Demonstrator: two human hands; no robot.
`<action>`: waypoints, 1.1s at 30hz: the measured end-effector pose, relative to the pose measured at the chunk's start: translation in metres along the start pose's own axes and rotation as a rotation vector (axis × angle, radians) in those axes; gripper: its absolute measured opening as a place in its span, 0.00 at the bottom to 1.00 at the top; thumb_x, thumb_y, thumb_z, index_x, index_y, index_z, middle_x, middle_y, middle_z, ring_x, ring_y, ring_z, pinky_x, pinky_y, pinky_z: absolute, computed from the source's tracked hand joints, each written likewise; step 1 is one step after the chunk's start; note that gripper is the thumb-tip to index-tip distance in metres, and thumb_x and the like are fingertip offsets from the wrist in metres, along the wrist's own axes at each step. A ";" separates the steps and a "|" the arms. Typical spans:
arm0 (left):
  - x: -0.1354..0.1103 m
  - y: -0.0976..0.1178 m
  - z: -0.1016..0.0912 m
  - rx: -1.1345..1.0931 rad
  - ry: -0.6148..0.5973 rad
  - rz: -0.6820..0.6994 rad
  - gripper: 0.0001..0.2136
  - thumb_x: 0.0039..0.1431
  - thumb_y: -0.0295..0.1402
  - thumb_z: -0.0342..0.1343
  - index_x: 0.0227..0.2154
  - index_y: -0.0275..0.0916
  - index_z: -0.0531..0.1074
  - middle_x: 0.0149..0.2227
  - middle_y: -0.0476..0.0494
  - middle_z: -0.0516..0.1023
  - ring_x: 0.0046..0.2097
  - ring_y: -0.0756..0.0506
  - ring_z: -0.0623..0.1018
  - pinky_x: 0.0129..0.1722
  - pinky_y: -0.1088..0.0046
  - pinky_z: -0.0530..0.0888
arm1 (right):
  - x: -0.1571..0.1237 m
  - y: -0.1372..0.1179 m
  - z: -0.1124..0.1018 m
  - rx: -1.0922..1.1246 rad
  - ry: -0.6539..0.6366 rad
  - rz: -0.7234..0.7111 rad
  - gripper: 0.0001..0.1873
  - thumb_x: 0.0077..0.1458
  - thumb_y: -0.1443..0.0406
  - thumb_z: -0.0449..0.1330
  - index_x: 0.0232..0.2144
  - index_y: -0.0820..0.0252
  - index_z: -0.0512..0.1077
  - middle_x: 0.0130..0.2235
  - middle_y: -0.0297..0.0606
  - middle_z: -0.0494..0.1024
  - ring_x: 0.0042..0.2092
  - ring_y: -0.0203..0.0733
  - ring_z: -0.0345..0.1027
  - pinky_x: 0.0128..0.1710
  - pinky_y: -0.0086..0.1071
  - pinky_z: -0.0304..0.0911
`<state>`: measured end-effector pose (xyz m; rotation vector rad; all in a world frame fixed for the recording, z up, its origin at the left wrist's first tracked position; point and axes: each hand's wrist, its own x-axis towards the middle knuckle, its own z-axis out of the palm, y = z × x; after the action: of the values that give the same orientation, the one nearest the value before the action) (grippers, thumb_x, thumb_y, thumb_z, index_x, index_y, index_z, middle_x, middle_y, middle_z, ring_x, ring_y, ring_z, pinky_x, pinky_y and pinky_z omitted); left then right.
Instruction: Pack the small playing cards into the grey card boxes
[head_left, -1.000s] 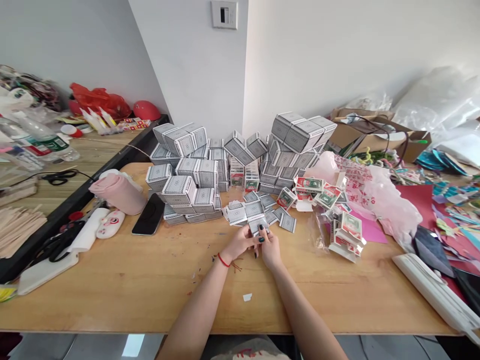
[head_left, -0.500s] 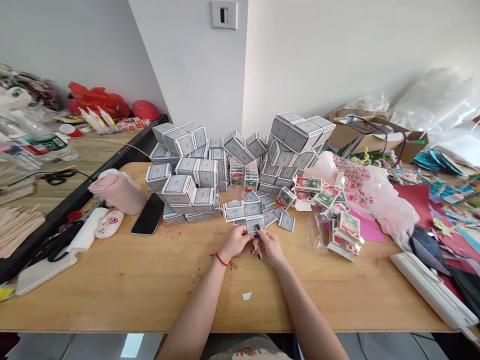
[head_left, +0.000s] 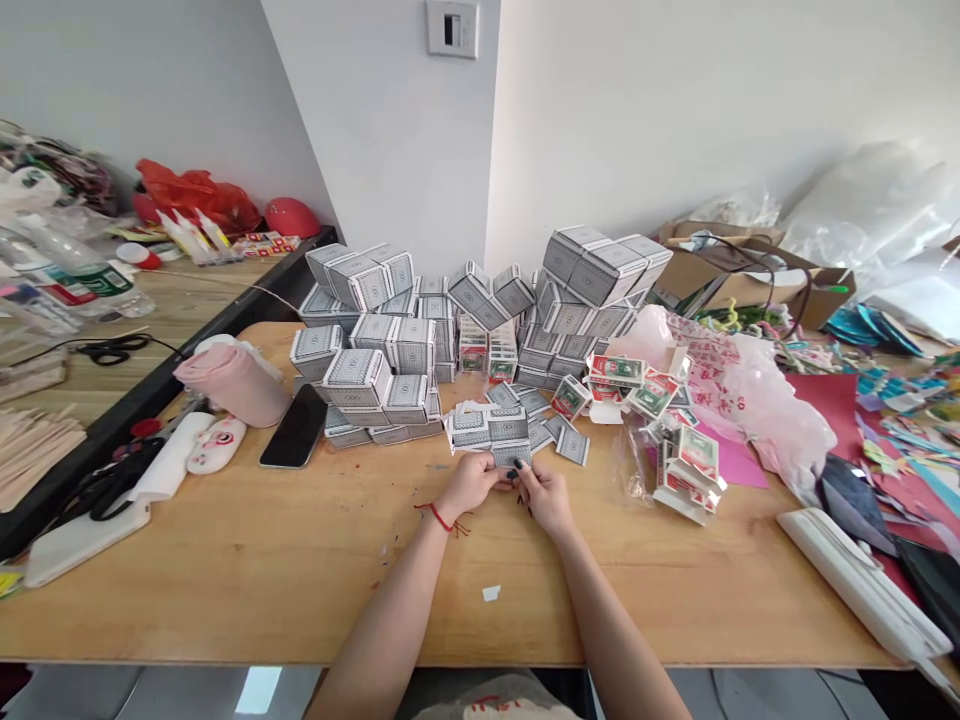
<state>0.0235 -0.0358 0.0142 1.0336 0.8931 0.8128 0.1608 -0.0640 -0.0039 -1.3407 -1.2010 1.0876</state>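
Observation:
Both my hands meet at the table's middle around a grey patterned playing card (head_left: 512, 456). My left hand (head_left: 471, 484) wears a red string bracelet and pinches the card's near left side. My right hand (head_left: 546, 496), with dark nails, closes on its right side, thumb on top. Just beyond, grey card pieces (head_left: 469, 427) adjoin the held card; whether they are joined to it I cannot tell. Loose cards (head_left: 572, 446) lie to the right of them. Stacked blocks covered in the same card backs (head_left: 356, 375) rise behind, on the left and right.
Opened red-and-green card boxes (head_left: 688, 462) lie at right, beside a pink plastic bag (head_left: 739, 375) and a white pencil case (head_left: 862, 580). To the left are a phone (head_left: 294, 427), a pink roll (head_left: 236, 385) and black scissors (head_left: 124, 478). A white scrap (head_left: 491, 593) lies near the front edge.
The held card and the pieces adjoining it have shifted slightly toward me. My right hand's fingers, lower and apart before, have drawn in under the card.

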 end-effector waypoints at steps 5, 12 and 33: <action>0.000 0.005 -0.002 -0.010 -0.059 -0.008 0.14 0.38 0.42 0.61 0.22 0.35 0.71 0.23 0.46 0.74 0.26 0.47 0.73 0.30 0.69 0.71 | 0.004 -0.006 -0.005 0.123 -0.161 0.077 0.22 0.49 0.50 0.53 0.17 0.62 0.66 0.08 0.26 0.58 0.11 0.29 0.48 0.13 0.25 0.48; -0.005 0.004 0.004 0.128 -0.081 0.073 0.15 0.45 0.44 0.56 0.18 0.35 0.67 0.18 0.48 0.71 0.21 0.50 0.69 0.24 0.75 0.66 | 0.009 -0.009 -0.014 0.245 -0.258 0.145 0.22 0.45 0.51 0.57 0.14 0.61 0.63 0.09 0.24 0.54 0.12 0.28 0.46 0.13 0.25 0.48; -0.003 0.006 0.003 0.250 0.327 0.372 0.13 0.51 0.41 0.52 0.21 0.36 0.69 0.21 0.48 0.70 0.25 0.50 0.68 0.27 0.76 0.64 | 0.001 -0.006 -0.003 0.244 -0.210 0.030 0.16 0.48 0.53 0.56 0.27 0.61 0.67 0.18 0.29 0.64 0.18 0.30 0.56 0.17 0.25 0.56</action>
<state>0.0241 -0.0381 0.0209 1.3329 1.1160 1.2300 0.1629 -0.0628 0.0022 -1.0805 -1.1579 1.3756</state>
